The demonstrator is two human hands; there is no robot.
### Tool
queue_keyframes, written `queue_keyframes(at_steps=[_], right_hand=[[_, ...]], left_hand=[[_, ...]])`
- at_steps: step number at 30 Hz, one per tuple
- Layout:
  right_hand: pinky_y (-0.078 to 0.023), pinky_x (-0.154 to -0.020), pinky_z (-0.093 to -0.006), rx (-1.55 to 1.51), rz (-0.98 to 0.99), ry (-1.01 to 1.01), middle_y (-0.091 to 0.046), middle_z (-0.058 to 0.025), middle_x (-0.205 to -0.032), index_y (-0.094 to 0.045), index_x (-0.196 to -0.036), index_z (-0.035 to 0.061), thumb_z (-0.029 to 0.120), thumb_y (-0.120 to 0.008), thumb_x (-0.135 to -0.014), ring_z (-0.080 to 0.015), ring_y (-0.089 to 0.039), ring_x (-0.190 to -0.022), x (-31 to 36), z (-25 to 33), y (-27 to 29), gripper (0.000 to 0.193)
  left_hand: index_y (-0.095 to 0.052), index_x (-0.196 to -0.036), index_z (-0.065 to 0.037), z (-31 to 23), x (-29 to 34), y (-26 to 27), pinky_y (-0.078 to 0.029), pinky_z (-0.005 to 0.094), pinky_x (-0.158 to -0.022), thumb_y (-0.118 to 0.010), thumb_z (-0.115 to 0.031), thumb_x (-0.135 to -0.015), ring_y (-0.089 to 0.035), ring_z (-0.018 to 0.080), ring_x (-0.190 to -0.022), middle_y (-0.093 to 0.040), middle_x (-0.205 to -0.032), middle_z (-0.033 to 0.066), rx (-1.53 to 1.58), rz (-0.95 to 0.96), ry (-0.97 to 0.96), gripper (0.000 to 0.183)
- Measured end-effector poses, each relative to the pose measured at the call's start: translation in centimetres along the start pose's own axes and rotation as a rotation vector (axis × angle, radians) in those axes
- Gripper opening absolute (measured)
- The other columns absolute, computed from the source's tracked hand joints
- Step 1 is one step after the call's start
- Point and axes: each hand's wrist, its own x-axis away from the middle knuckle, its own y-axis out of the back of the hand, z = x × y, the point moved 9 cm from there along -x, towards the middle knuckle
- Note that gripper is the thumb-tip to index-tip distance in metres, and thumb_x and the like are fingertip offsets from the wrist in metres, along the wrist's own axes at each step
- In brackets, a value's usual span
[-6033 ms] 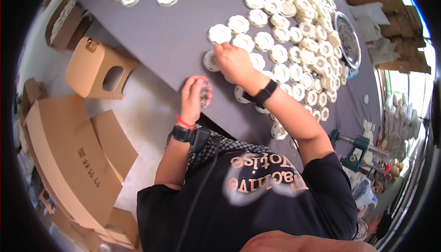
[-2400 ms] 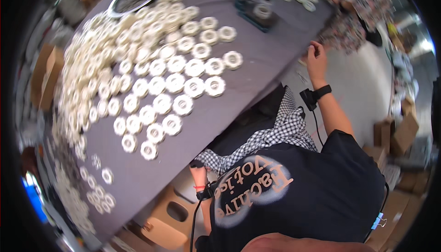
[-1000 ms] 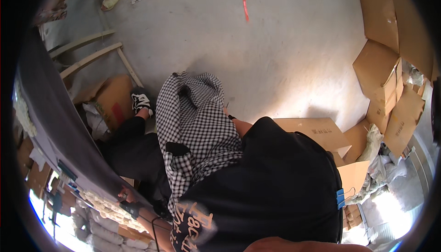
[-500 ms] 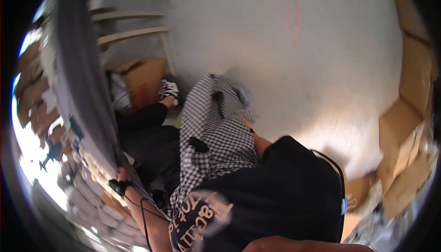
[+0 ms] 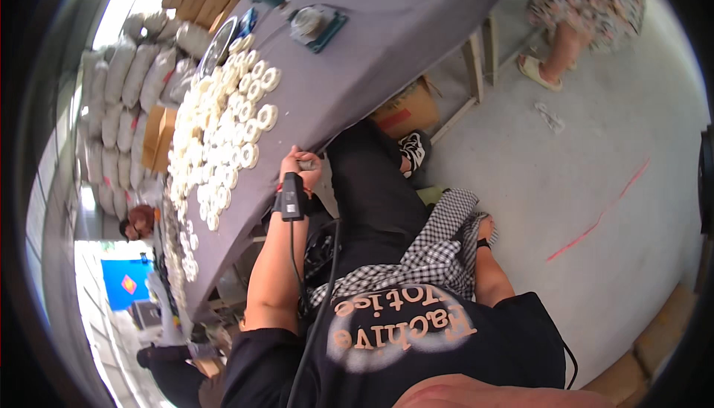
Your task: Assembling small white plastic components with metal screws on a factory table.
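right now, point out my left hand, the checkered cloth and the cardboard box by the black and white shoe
Left hand (image 5: 295, 167), head view: middle of the hand.
Checkered cloth (image 5: 433, 250), head view: on its checks.
Cardboard box (image 5: 413, 107), head view: its visible side.

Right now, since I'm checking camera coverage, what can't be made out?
Head view:
Grey thing in the left hand: mostly covered by its grip.
Right hand: partly hidden by the checked cloth.
Floral-clad co-worker: upper body cut off by the top edge.
Piled rings: overlapping, too small to count.
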Motion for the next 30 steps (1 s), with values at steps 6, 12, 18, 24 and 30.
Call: queue_keyframes(at_steps=[6, 12, 18, 24, 30], right_hand=[[-0.045, -0.085, -0.0456, -0.06, 0.122, 0.016, -0.06, -0.0287, -0.103, -0.055, -0.102, -0.0082, 0.013, -0.051, -0.081, -0.0425, -0.056, -0.098, 0.4, 11.1, 6.0, 0.03], [-0.048, -0.08, -0.0373, -0.165, 0.228, 0.216, -0.065, -0.0224, -0.097, -0.061, -0.101, -0.0046, 0.021, -0.055, -0.086, -0.0341, -0.062, -0.091, 2.2, 18.9, 7.3, 0.03], [-0.048, -0.075, -0.0282, -0.367, 0.496, 0.188, -0.063, -0.0109, -0.092, -0.056, -0.112, -0.0024, 0.02, -0.05, -0.094, -0.0159, -0.06, -0.081, 6.2, 28.4, 11.8, 0.029], [-0.046, -0.066, -0.0281, -0.15, 0.464, 0.821, -0.062, -0.0108, -0.082, -0.055, -0.108, -0.0015, 0.015, -0.052, -0.092, -0.0177, -0.058, -0.073, 16.4, 51.6, 15.2, 0.024], [-0.048, -0.066, -0.0327, 0.18, 1.247, 1.477, -0.062, -0.0139, -0.084, -0.06, -0.1, 0.0004, 0.003, -0.055, -0.086, -0.0278, -0.061, -0.075, 33.9, 61.1, 9.5, 0.015]], left_hand=[[-0.049, -0.075, -0.011, 1.5, 4.8, -0.5, -0.038, 0.0208, -0.045, -0.057, -0.022, -0.092, -0.042, 0.0076, -0.047, -0.042, -0.054, -0.004, -0.024, 0.051, 0.105, 0.023], [-0.053, -0.107, -0.003, -0.2, 8.4, -0.1, -0.031, 0.0171, -0.04, -0.056, -0.031, -0.093, -0.039, 0.0036, -0.047, -0.059, -0.09, 0.0052, -0.868, 0.371, 0.232, 0.032], [-0.054, -0.112, -0.001, -9.4, 7.4, 8.6, -0.034, 0.0192, -0.039, -0.051, -0.032, -0.095, -0.041, 0.0045, -0.047, -0.062, -0.093, 0.0049, -0.967, 0.394, 0.271, 0.036], [-0.057, -0.102, -0.007, -12.6, 7.1, 25.2, -0.035, 0.0204, -0.041, -0.057, -0.033, -0.091, -0.045, 0.0056, -0.049, -0.062, -0.077, 0.0015, -0.299, -0.192, -0.037, 0.028], [-0.057, -0.104, -0.007, -8.0, 14.2, 30.6, -0.031, 0.0206, -0.042, -0.056, -0.033, -0.092, -0.04, 0.0064, -0.049, -0.055, -0.076, 0.0002, 0.478, -0.249, -0.289, 0.029]])
